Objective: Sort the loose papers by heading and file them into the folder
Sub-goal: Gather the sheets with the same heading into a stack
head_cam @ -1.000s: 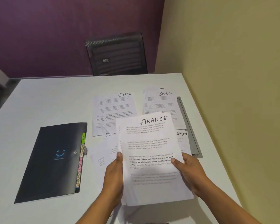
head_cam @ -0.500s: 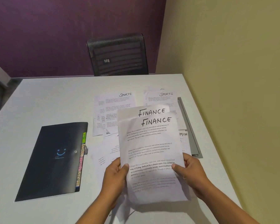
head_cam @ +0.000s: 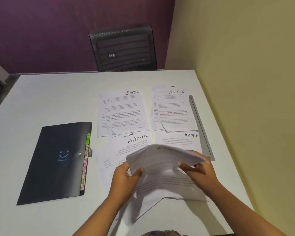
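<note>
currently, left hand [head_cam: 124,178] and right hand [head_cam: 199,169] both grip a blurred paper stack [head_cam: 162,159]; a loose hold could spill sheets onto the admin pile [head_cam: 138,138], mixing headings.

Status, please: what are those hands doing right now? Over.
Left hand and right hand grip one paper sheaf. Black folder closed, at left. Nothing blocking the folder.

We note a black folder [head_cam: 58,160], closed, flat on the counter [head_cam: 58,99], with coloured index tabs [head_cam: 85,166] along its right edge. To its right lie the left SPORTS pile [head_cam: 126,111] and right SPORTS pile [head_cam: 172,108], with the left ADMIN sheet [head_cam: 134,143] and right ADMIN sheet [head_cam: 179,141] nearer us. The lifted stack [head_cam: 162,158] is tilted and blurred.
</note>
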Demonstrator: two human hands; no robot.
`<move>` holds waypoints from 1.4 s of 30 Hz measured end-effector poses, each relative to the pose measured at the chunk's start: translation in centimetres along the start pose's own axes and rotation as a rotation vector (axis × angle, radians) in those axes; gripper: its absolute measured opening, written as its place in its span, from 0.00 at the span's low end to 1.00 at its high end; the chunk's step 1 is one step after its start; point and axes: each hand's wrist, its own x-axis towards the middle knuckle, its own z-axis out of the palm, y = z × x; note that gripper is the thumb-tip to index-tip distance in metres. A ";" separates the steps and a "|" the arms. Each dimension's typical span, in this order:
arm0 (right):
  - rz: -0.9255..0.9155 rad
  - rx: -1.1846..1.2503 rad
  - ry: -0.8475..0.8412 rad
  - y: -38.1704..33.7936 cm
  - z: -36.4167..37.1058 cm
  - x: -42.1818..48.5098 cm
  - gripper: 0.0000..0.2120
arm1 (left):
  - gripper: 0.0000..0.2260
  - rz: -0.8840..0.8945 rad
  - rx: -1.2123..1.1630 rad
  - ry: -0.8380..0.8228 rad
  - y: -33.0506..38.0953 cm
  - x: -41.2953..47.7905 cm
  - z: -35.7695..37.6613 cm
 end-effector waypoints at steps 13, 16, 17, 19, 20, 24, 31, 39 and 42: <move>0.027 -0.120 -0.059 1.6 -0.8 0.8 0.10 | 0.08 0.013 -0.248 -0.127 -0.3 0.9 0.0; 0.067 -0.170 -0.046 2.0 -0.9 0.5 0.06 | 0.10 -0.082 -0.330 -0.169 -0.9 1.3 -0.1; 0.080 -0.190 -0.037 2.4 -0.9 0.3 0.05 | 0.10 -0.116 -0.319 -0.154 -1.6 1.5 0.0; 0.141 -0.193 0.010 3.2 -0.8 -0.1 0.07 | 0.13 -0.205 -0.216 -0.007 -3.8 2.1 0.1; 0.168 -0.180 0.039 3.4 -0.8 -0.5 0.07 | 0.13 -0.281 -0.114 0.112 -5.3 2.4 0.1; 0.319 -0.084 0.171 4.4 -0.9 -1.5 0.05 | 0.23 -0.660 0.453 0.487 -10.3 2.2 -1.1; 0.452 0.016 0.263 4.6 -1.8 -2.9 0.08 | 0.38 -0.757 0.509 0.445 -10.2 4.0 -0.6; 0.466 0.021 0.305 5.0 -2.1 -2.7 0.10 | 0.07 -0.646 0.146 0.323 -10.6 4.8 -1.9; 0.474 0.003 0.320 5.2 -2.1 -2.4 0.11 | 0.00 -0.585 0.031 0.328 -10.6 3.8 -2.4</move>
